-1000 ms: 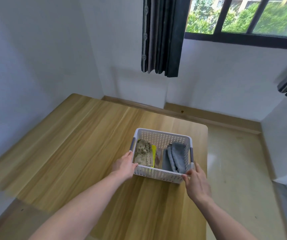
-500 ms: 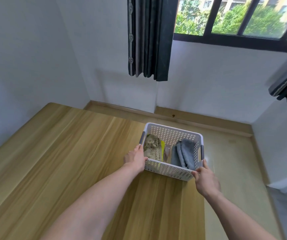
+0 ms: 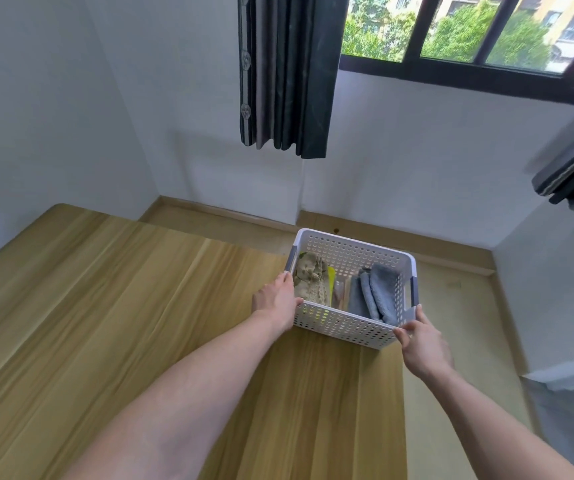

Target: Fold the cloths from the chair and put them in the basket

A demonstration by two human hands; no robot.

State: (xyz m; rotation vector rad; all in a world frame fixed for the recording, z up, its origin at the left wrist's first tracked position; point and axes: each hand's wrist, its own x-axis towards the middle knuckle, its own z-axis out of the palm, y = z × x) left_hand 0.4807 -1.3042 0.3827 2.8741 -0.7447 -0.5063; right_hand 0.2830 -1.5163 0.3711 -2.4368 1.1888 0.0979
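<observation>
A white perforated basket [image 3: 344,326] is at the table's far right corner, and its far side reaches past the table's far edge. Inside stand folded cloths: a tan one [image 3: 309,279] on the left, a yellow one [image 3: 331,284] beside it, and grey-blue ones [image 3: 375,289] on the right. My left hand [image 3: 273,302] grips the basket's near left corner with the thumb over the rim. My right hand [image 3: 424,345] grips the near right corner. No chair is in view.
The wooden table [image 3: 122,323] stretches left and toward me. Beyond it lie a beige floor [image 3: 451,306] and white walls. A dark curtain [image 3: 289,74] hangs beside the window, above the basket.
The basket, held by both hands, has moved away from me and to the right, from the table's middle right to its far right corner. My arms have stretched out further.
</observation>
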